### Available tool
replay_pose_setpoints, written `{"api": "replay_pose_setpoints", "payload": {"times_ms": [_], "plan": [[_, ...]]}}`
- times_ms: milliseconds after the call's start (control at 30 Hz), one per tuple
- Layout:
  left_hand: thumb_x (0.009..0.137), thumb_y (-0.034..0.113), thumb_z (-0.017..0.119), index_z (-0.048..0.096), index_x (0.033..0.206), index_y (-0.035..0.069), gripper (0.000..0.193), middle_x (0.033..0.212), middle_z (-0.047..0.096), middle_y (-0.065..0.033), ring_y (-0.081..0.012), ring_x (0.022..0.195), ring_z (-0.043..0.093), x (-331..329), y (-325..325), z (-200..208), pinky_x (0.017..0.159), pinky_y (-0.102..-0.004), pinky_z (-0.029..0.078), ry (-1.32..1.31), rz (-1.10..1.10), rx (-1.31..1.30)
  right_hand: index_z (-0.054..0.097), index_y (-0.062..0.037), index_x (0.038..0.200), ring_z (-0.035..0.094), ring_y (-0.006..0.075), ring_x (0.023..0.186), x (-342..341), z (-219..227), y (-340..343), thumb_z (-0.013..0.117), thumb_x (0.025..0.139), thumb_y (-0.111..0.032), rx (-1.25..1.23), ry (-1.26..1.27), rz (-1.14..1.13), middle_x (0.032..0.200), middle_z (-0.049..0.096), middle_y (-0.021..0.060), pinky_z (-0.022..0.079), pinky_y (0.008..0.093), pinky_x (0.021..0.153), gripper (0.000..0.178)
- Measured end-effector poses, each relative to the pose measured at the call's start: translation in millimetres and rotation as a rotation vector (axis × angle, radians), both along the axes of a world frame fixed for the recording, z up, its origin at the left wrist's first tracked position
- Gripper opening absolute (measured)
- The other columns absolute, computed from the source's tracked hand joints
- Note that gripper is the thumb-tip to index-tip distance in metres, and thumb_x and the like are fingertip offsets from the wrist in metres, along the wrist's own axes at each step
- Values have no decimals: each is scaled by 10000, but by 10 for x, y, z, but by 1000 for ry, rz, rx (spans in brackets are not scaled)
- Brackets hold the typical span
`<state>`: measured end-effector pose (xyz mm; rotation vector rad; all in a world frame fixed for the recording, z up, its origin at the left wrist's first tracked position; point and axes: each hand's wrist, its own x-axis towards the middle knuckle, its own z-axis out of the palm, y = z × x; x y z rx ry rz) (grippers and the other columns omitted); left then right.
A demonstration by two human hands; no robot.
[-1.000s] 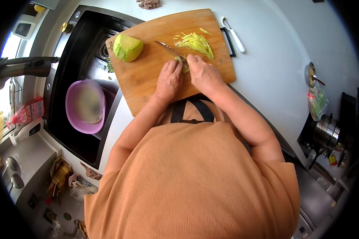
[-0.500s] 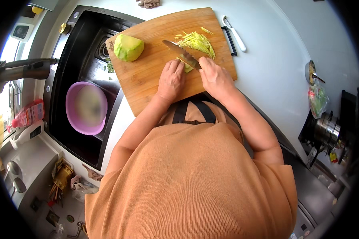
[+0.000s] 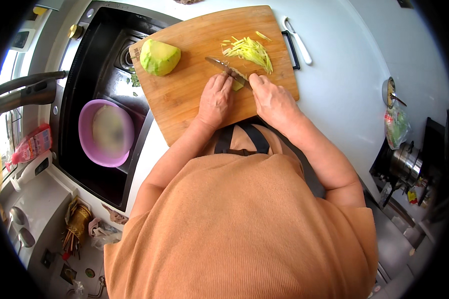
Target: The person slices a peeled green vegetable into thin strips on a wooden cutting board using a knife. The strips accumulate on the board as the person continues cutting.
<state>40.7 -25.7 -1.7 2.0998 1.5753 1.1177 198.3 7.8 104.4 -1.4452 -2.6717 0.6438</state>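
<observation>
My right hand (image 3: 274,99) is closed round the handle of a kitchen knife (image 3: 226,69), whose blade points to the far left over the wooden cutting board (image 3: 199,42). Under and beside the blade lie pale green vegetable slices (image 3: 238,85), partly hidden. The bent fingers of my left hand (image 3: 216,100) press these slices to the board, their tips right against the blade. Just beyond the knife spreads a loose heap of thin yellow-green shreds (image 3: 250,51). A large peeled piece of green vegetable (image 3: 159,58) with a flat cut face rests at the board's far left.
Left of the board is a black sink (image 3: 97,182) holding a purple basin (image 3: 105,160) of cloudy water. A white-handled peeler (image 3: 302,48) lies right of the board on the pale counter (image 3: 339,89). Farther right are a plastic bag of greens (image 3: 397,127) and a steel pot (image 3: 405,164).
The knife blade has shifted slightly and sits lower over the slices by my left fingertips. The whole view has tilted a little; the shreds and large piece keep their places on the board.
</observation>
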Motion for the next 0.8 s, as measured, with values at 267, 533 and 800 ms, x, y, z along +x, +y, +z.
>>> {"api": "replay_pose_setpoints", "payload": {"times_ms": [267, 533, 800], "plan": [[719, -30, 598, 587, 1047, -24, 328, 1059, 570, -176, -352, 968, 552, 12, -24, -35, 878, -398, 469, -5, 2, 1, 422, 4, 985, 642, 404, 738, -35, -129, -81, 544, 797, 34, 1, -24, -18, 916, 575, 220, 551, 457, 631, 227], [741, -49, 600, 590, 1057, -12, 319, 1062, 571, -169, -352, 998, 556, -66, 2, 5, 879, -391, 479, 16, -52, 17, 419, -27, 961, 623, 408, 750, 66, -267, -47, 534, 875, -50, 104, 210, -153, 848, 581, 206, 526, 469, 623, 145], [745, -39, 605, 582, 1081, -15, 337, 1108, 571, -172, -360, 1033, 548, -110, -19, -11, 906, -403, 471, 47, -94, 11, 426, -23, 967, 625, 406, 726, 42, -117, -146, 497, 875, -15, 82, 134, -108, 855, 580, 197, 530, 475, 624, 116]]}}
